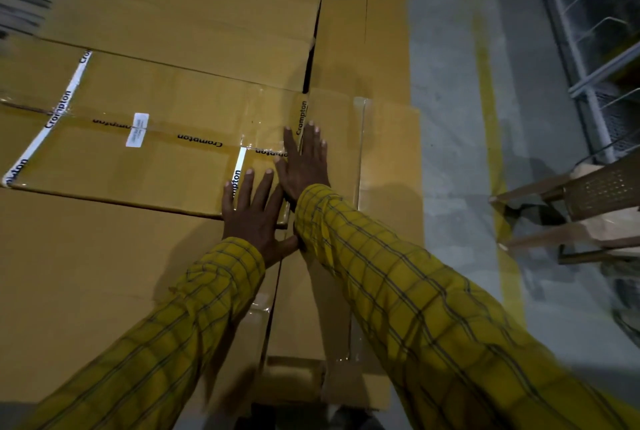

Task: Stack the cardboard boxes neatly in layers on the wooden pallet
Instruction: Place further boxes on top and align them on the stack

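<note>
A flat cardboard box (pixel 166 152) sealed with printed "Crompton" tape lies on top of a layer of plain cardboard boxes (pixel 194 7). My left hand (pixel 254 213) presses flat, fingers spread, on the taped box's near right corner. Just beyond it, my right hand (pixel 304 163) also lies flat with fingers apart on the box's right end, over the tape. Neither hand grips anything. The stack hides the pallet.
More boxes of the layer lie at the right (pixel 367 49) and near me (pixel 86 274). Grey concrete floor with a yellow line (pixel 488 100) runs along the right. A brown plastic chair (pixel 595 208) and a metal rack (pixel 595 31) stand at the far right.
</note>
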`<action>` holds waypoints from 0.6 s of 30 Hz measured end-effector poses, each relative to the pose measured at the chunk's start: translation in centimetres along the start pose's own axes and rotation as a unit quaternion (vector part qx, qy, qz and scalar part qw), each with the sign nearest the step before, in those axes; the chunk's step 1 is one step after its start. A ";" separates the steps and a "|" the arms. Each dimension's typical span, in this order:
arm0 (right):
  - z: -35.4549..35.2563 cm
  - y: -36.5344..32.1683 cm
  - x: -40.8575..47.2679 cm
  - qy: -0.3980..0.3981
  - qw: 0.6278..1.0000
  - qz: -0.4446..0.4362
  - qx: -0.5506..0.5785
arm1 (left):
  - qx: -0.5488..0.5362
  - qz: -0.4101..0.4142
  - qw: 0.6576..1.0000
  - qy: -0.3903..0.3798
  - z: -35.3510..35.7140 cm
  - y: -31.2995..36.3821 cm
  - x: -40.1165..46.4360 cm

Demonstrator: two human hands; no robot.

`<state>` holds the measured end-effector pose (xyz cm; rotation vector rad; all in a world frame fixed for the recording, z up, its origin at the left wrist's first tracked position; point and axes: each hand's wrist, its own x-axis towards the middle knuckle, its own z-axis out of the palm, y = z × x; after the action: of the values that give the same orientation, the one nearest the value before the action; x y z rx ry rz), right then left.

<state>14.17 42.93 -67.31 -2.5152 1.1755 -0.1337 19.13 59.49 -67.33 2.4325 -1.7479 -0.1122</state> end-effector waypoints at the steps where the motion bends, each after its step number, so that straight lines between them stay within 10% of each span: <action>1: 0.0 0.0 0.0 -0.003 1.000 -0.001 0.005 | -0.002 -0.003 1.000 -0.001 0.0 0.1 0.0; 18: -8.6 6.6 1.4 -0.266 0.939 -0.097 0.197 | 0.003 -0.242 0.969 -0.048 0.7 6.3 3.0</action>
<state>8.35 35.55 -61.75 -2.1091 0.6105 0.2302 14.13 54.64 -66.92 2.8466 -1.1460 -0.2803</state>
